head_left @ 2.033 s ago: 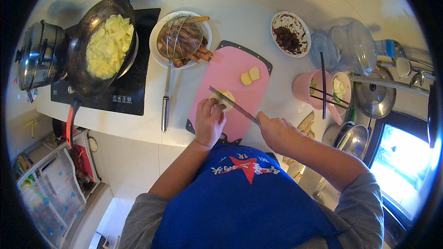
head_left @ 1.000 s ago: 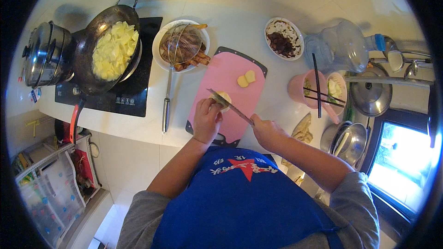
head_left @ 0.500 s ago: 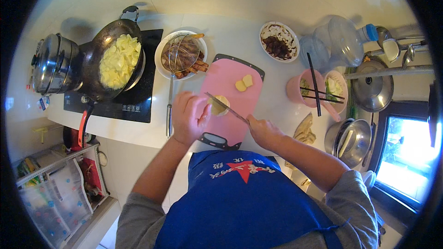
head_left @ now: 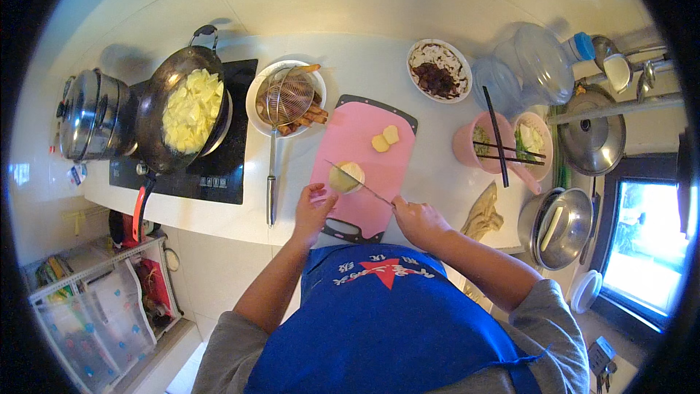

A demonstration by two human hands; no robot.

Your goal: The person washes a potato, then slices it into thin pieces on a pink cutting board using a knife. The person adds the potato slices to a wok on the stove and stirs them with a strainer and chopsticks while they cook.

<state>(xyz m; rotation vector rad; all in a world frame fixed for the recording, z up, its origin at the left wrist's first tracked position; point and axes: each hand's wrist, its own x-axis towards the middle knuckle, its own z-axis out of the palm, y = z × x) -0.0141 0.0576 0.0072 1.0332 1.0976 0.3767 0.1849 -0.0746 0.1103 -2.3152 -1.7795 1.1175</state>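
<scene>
Our right hand (head_left: 421,222) had its fingers closed around the handle of a knife (head_left: 370,190), whose blade crossed a pale round piece of food (head_left: 340,182) just beyond our left hand (head_left: 315,208), its fingers loosely parted. Beneath lay a pink cutting board (head_left: 355,128); yellow slices (head_left: 380,144) sat farther out from both hands' fingers.

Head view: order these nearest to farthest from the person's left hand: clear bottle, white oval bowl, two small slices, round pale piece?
From the left hand:
1. Round pale piece, ahead and right.
2. Two small slices, farther up the pink board.
3. White oval bowl, right, beyond the board.
4. Clear bottle, further right.
</scene>
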